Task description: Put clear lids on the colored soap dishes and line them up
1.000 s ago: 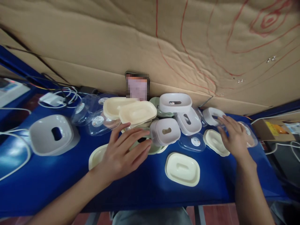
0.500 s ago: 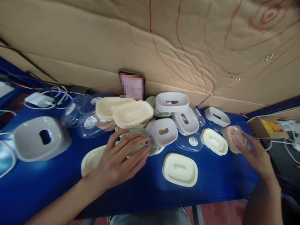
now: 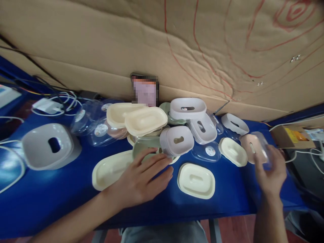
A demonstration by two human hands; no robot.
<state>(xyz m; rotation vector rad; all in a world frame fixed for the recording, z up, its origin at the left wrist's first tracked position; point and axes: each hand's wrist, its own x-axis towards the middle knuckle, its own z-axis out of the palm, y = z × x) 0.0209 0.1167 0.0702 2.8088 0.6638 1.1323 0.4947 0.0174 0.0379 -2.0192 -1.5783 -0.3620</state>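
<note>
The right hand (image 3: pixel 269 172) is lifted off the blue table (image 3: pixel 50 192) at its right end, fingers curled round a clear lid (image 3: pixel 263 152) and the pink dish (image 3: pixel 251 146) under it, both held together. The pair is tilted up, with the long axis running from near the palm up and away toward the cardboard wall (image 3: pixel 101 50); the dish's slot faces the camera. The left hand (image 3: pixel 141 180) lies flat and open, fingertips resting on a green dish (image 3: pixel 145 148) at the front of the pile, gripping nothing. Just right of it sits a cream lid (image 3: pixel 196 180), lying crosswise on the table.
</note>
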